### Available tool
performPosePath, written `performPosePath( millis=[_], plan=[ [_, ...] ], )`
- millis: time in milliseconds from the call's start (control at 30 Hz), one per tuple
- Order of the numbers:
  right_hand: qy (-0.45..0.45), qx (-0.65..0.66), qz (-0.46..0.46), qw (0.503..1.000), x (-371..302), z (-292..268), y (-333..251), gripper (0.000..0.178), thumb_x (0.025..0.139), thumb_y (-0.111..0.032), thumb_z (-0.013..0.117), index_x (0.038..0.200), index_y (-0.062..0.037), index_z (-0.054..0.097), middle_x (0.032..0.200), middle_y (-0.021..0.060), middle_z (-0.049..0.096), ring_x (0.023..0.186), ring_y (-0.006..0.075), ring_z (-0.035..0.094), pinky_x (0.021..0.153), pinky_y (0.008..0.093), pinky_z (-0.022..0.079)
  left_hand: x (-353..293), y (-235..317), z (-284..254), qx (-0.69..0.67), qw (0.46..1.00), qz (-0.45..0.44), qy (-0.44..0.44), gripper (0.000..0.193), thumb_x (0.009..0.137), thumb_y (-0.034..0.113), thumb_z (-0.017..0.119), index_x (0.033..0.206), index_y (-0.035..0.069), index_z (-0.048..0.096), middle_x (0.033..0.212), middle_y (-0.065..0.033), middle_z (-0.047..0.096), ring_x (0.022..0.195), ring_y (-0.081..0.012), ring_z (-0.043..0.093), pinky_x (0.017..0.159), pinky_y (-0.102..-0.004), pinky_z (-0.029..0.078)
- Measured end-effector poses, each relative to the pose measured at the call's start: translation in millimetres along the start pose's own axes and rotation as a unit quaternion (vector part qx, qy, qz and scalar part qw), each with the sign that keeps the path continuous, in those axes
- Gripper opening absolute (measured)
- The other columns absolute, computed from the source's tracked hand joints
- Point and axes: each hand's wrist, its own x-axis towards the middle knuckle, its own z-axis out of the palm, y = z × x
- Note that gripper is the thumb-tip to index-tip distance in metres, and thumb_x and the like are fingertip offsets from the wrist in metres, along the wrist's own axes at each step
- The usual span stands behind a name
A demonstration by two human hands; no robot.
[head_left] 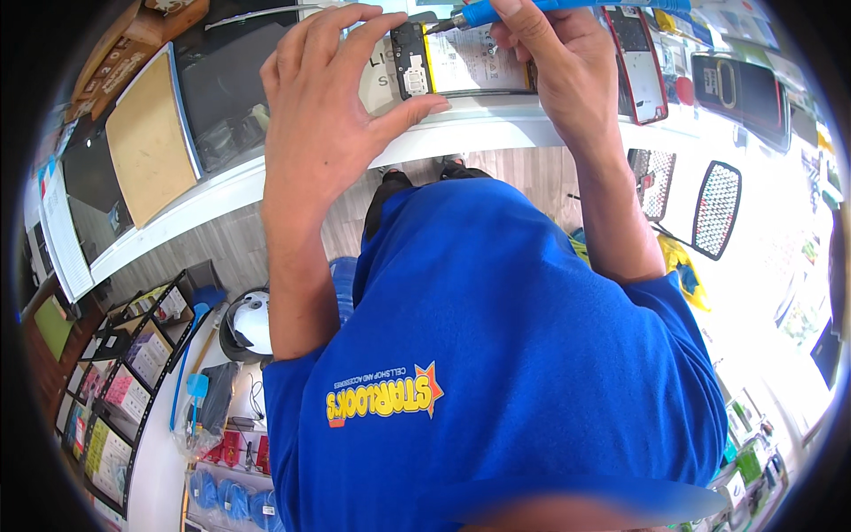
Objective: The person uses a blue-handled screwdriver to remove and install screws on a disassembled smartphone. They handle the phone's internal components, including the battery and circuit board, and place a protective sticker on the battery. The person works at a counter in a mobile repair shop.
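An opened smartphone (479,66) lies on the white-edged counter before me, its pale battery and a black inner cover (413,62) exposed. My left hand (324,115) spans the cover end, with the thumb along the near edge and the index fingertip by the far edge, as a steadying grip. My right hand (567,71) holds a screwdriver (487,12) with a blue handle. Its dark tip rests on or just above the far edge of the black cover, beside a yellow strip; I cannot tell whether it touches.
A red-rimmed phone part (636,66) lies right of my right hand, with a dark phone or case (743,97) beyond. Leftward are a tan envelope-like sheet (152,137) and a cardboard box (133,53). A white helmet (250,321) and a stocked shelf (133,390) stand lower left.
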Motion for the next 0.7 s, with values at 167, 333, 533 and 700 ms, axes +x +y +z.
performPosePath(
  millis=[167, 333, 533, 700],
  plan=[
    [0.0, 0.008, -0.008, 1.0, -0.8, 1.1, -0.5, 0.036, 0.108, -0.037, 0.075, 0.108, -0.0008, 0.078, 0.086, -0.0021, 0.069, 0.076, 0.0064, 0.057, 0.067, 0.0242, 0.044, -0.1, -1.7, 0.5, 0.004, 1.0, 0.003, 0.0, 0.076, 0.077, 0.052, 0.094, 0.144, 0.025, 0.069, 0.152, -0.0002, 0.058, 0.149, -0.0299, 0.044, 0.122, -0.0512, 0.032],
    [-0.008, 0.01, -0.007, 1.0, 0.5, 0.3, 3.1, 0.036, 0.108, -0.036, 0.075, 0.111, 0.0, 0.078, 0.088, -0.0014, 0.07, 0.078, 0.0066, 0.058, 0.068, 0.0242, 0.045, 0.1, -1.7, 0.0, 0.006, 1.0, 0.003, -0.002, 0.076, 0.077, 0.053, 0.094, 0.144, 0.026, 0.069, 0.152, -0.0001, 0.058, 0.15, -0.0298, 0.044, 0.123, -0.0513, 0.032],
    [-0.013, 0.033, -0.014, 0.999, 0.8, 2.1, 7.4, 0.034, 0.108, -0.033, 0.076, 0.114, 0.0005, 0.078, 0.095, 0.0014, 0.073, 0.085, 0.0088, 0.062, 0.075, 0.0257, 0.049, 0.3, -1.1, -0.6, 0.008, 1.0, -0.003, -0.007, 0.076, 0.077, 0.054, 0.094, 0.144, 0.027, 0.069, 0.152, 0.0002, 0.058, 0.15, -0.0298, 0.044, 0.122, -0.0515, 0.032],
    [-0.025, 0.001, -0.034, 0.999, -2.0, 1.6, 0.0, 0.033, 0.108, -0.031, 0.076, 0.114, 0.0011, 0.077, 0.097, 0.0028, 0.074, 0.089, 0.0101, 0.064, 0.079, 0.0275, 0.052, 0.4, -0.7, -0.5, 0.009, 1.0, -0.005, -0.005, 0.076, 0.077, 0.054, 0.094, 0.144, 0.026, 0.069, 0.152, 0.0003, 0.058, 0.149, -0.0298, 0.044, 0.122, -0.0515, 0.033]
  ],
)
